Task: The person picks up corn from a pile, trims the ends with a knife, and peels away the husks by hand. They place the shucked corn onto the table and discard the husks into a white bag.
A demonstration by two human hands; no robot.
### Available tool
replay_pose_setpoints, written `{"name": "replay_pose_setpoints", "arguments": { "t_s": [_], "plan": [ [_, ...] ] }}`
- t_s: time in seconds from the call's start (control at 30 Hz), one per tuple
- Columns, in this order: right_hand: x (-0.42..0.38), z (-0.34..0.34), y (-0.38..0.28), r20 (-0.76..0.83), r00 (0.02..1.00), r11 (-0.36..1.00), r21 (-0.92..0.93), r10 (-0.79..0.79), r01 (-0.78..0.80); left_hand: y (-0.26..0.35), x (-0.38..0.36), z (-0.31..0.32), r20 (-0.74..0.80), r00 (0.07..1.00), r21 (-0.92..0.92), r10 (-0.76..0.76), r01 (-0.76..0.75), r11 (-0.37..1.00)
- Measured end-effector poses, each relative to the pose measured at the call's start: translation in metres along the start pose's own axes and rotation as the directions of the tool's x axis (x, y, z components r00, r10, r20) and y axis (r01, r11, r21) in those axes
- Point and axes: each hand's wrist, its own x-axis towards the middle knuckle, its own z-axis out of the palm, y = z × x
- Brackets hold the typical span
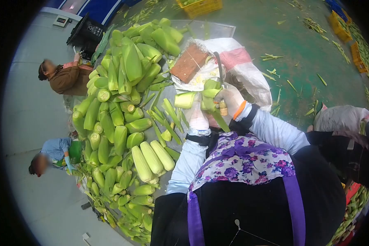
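Observation:
My gloved left hand (199, 117) is closed around a partly husked ear of corn (185, 100), whose pale green end points left. In my gloved right hand (231, 99) is a sickle (223, 108) with a short wooden handle and a thin curved dark blade. Loose green husk leaves (211, 105) hang between the two hands, and where they join the ear is partly hidden. Just left of my left arm, several peeled ears (152, 160) lie side by side. Beyond my hands, a reddish-brown brick (189, 62) rests on a white woven sack (250, 74).
A large heap of unpeeled corn (115, 119) covers the left side of the table. Two other people (69, 78) work along its far left edge. A black bin (87, 35) stands behind. Yellow crates (201, 7) and scattered husks are on the green floor.

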Motion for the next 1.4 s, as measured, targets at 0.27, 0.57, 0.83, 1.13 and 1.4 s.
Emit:
{"name": "replay_pose_setpoints", "arguments": {
  "t_s": [0.27, 0.57, 0.83, 1.13, 1.4],
  "plan": [
    [-0.024, -0.143, -0.041, 0.187, 0.968, 0.842, 0.538, -0.169, 0.043, 0.092, 0.075, -0.127, -0.349, 0.929, -0.318, -0.124, 0.007, 0.948],
    [0.025, -0.068, -0.038, 0.092, 0.946, 0.528, -0.811, -0.310, 0.251, 0.071, 0.027, -0.027, -0.028, 0.996, -0.083, -0.083, 0.080, 0.993],
    [0.019, -0.015, -0.046, 0.487, 0.856, 0.681, -0.568, -0.175, 0.463, 0.076, 0.009, 0.005, 0.297, 0.935, 0.215, -0.195, 0.133, 0.967],
    [0.004, -0.021, -0.040, 0.510, 0.820, 0.524, -0.639, -0.260, 0.563, 0.089, -0.002, 0.010, 0.375, 0.907, 0.380, -0.192, 0.038, 0.924],
    [-0.001, -0.014, -0.014, 0.245, 0.893, 0.666, -0.597, -0.379, 0.447, 0.080, 0.000, -0.001, 0.421, 0.902, 0.523, -0.101, -0.150, 0.839]
  ]
}}
